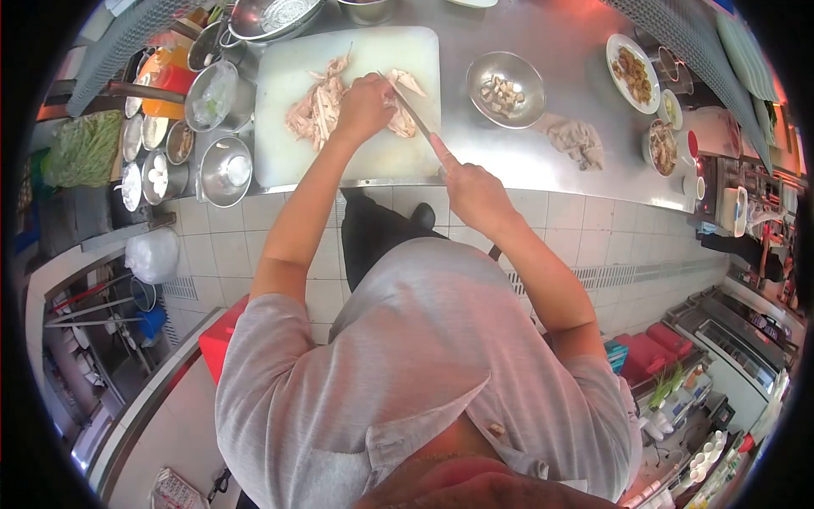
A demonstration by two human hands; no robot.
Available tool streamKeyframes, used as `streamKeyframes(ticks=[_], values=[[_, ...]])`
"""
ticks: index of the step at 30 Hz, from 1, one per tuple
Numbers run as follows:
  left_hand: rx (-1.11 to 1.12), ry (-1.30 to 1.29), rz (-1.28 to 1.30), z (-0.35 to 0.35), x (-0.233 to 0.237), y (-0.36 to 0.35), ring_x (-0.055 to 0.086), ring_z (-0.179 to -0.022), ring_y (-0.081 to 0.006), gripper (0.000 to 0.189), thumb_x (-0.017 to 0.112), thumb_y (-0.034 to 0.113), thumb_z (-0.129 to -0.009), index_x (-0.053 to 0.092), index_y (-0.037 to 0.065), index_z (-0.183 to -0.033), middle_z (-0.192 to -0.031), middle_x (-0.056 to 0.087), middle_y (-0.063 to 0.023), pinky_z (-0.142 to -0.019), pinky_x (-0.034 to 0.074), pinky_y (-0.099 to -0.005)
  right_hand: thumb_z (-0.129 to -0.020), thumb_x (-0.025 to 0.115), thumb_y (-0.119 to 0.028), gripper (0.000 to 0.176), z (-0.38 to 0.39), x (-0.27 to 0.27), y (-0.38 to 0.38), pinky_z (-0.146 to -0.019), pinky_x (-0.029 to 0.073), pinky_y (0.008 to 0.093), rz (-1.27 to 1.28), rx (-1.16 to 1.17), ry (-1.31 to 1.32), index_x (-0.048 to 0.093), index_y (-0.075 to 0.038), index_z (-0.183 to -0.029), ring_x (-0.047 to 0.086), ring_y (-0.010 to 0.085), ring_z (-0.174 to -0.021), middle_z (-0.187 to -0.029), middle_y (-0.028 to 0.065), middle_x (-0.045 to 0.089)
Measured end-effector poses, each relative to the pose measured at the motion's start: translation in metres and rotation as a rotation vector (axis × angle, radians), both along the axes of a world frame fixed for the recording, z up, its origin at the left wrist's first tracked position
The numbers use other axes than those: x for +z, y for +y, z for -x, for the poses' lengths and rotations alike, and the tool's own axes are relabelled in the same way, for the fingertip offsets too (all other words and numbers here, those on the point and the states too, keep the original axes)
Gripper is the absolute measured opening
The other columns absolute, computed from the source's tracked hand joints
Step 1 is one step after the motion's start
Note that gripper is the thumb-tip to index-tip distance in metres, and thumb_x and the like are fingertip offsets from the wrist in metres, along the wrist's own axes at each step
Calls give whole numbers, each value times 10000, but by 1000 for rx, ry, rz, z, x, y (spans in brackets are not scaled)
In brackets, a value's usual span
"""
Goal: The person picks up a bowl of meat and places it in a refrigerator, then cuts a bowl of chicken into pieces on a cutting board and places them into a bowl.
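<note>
My right hand [479, 197] is wrapped round the reddish handle of a knife [415, 119], whose blade slants up and left across the white cutting board [348, 170]. Bent over the board, my left hand [366, 106] has its fingers curled down on pale meat beside the blade; its fingertips are partly hidden. A pile of pale shredded meat [315, 112], which looks like cooked chicken, lies left of that hand. More pieces of the meat [402, 123] lie under and around the blade.
A metal bowl [506, 90] with chopped pale pieces stands right of the board, near a crumpled cloth [574, 142]. Farther right are a plate of food [633, 75] and a bowl of food [661, 147]. Metal bowls, one a small bowl [225, 172], crowd the left side.
</note>
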State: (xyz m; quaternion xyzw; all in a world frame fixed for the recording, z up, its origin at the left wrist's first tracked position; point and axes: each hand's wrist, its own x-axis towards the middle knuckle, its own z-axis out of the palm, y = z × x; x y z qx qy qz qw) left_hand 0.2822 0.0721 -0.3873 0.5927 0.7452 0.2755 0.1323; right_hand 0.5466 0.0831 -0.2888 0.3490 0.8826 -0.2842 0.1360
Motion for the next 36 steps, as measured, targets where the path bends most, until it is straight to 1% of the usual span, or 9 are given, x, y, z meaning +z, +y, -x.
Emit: streamKeyframes(ticks=[2,5,8,11,14,17,20,26,36], values=[[12,0,16,-1,-1,2,679,-998,-336,245,826,109,-725,725,28,-933,-1018,690,-122,-879,557,-430,-867,522,21,868,-2,-8,1,-791,570,491,-35,31,42,252,-179,-1668,708,391,-826,-894,235,701],[8,12,17,0,-3,2,678,-1005,-334,243,826,113,-727,727,40,-936,-1020,691,-121,-888,556,-433,-850,527,27,901,10,-8,4,-793,571,496,8,29,-24,226,-177,-1674,713,397,-843,-902,240,700],[0,22,44,1,-7,3,678,-997,-336,244,825,117,-723,728,45,-935,-1021,692,-125,-889,555,-436,-848,528,29,924,21,-34,4,-804,569,508,-5,19,-21,193,-193,-1681,714,407,-873,-924,258,701],[11,33,53,0,0,0,676,-992,-345,253,821,115,-717,732,44,-943,-1027,690,-133,-888,554,-434,-910,531,-16,878,21,-46,8,-817,567,515,12,6,-21,177,-234,-1682,710,414,-886,-953,267,703],[26,-46,40,4,1,-4,671,-1000,-355,267,827,104,-709,737,45,-954,-1036,686,-140,-897,550,-433,-970,538,-76,813,15,-40,23,-827,566,516,128,-74,60,190,-275,-1678,709,419,-893,-963,275,706],[-48,-7,-30,8,-5,-15,668,-998,-357,293,842,97,-700,742,46,-970,-1029,684,-141,-895,548,-429,-1005,541,-124,763,9,-30,19,-829,565,512,37,-52,74,204,-269,-1674,708,416,-889,-954,266,712],[-37,-6,-22,1,-2,-18,665,-986,-357,307,856,95,-688,739,42,-966,-1011,680,-142,-884,547,-430,-968,537,-71,793,10,0,8,-825,564,514,81,-56,12,217,-240,-1673,710,408,-872,-944,256,717],[-52,-36,-8,1,-1,-16,652,-981,-362,302,856,100,-686,730,36,-953,-993,665,-147,-876,541,-443,-852,545,33,919,6,-5,-3,-822,573,503,0,2,15,219,-216,-1675,719,398,-860,-932,243,718],[-27,-54,-18,0,-5,-19,657,-959,-371,294,835,113,-702,727,21,-959,-996,663,-156,-868,542,-453,-846,537,48,992,22,-41,-3,-814,572,533,64,-4,-30,109,-252,-1689,717,437,-879,-955,273,712]])
